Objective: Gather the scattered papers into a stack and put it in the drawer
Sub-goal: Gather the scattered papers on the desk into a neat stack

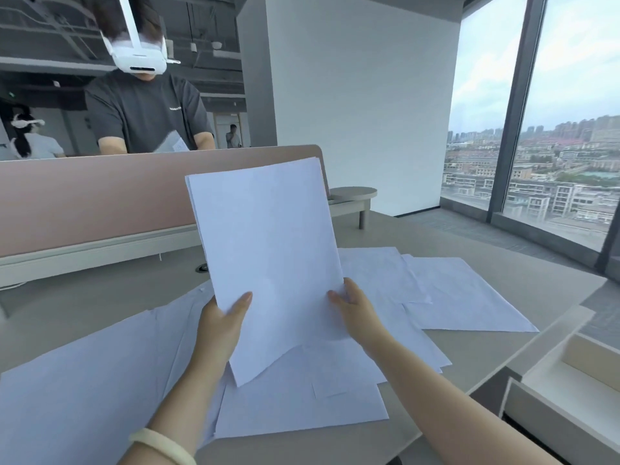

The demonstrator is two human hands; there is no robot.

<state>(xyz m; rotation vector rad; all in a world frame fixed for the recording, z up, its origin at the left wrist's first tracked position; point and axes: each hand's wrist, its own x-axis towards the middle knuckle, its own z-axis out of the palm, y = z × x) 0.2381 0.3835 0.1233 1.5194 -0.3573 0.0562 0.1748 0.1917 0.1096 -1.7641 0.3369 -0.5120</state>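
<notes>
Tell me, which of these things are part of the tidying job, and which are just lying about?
In the job: held stack, gripped by left hand and right hand; loose sheets on the desk; open drawer.
Just lying about: pink divider; low round table; bracelet.

The stack (pixel 268 246) hides some loose papers (pixel 84 380); the drawer (pixel 543 375) runs off the right edge.

Beyond the left hand (pixel 223 322), a pink partition screen (pixel 100 203) stands along the far edge of the beige counter (pixel 67 297), under a dark open ceiling (pixel 50 28). Past the right hand (pixel 355 308) rises a white wall (pixel 362 95). Further right, a dark-framed floor-to-ceiling window (pixel 570 146) throws daylight onto grey carpet (pixel 469 226). A round side table (pixel 352 194) sits near the wall.
</notes>
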